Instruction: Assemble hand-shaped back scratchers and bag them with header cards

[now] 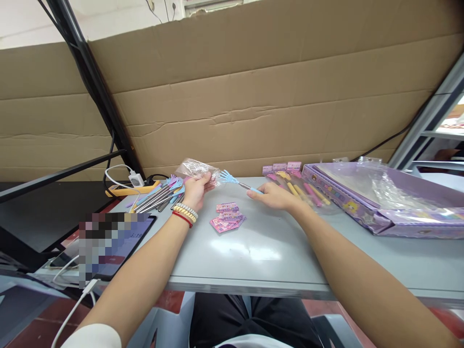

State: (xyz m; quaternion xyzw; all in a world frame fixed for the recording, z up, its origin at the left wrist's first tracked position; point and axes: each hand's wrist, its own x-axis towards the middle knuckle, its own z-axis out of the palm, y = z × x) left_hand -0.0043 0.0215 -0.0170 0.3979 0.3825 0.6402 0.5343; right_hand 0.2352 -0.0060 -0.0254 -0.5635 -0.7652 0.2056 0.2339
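Note:
My left hand (196,191) is closed on a clear plastic bag (195,168) at the middle of the table. In my right hand (272,195) is a blue back scratcher (244,185) with a metal rod, gripped by its handle. Its hand-shaped head points left, close to the bag's edge. Between my forearms lie several small pink printed cards (228,218), overlapping. Just left of my left hand is a pile of back scratchers (159,195) with metal rods and blue or purple heads. Beyond my right hand, bagged back scratchers (297,186) in pink and yellow lie under printed card tops.
An open purple box (380,220) with clear plastic inside stands on the right of the table (253,263). A tablet (126,246) with white cables lies at left, near a yellow power strip (134,188). Cardboard (253,96) walls off the back; a black metal frame (97,92) rises left.

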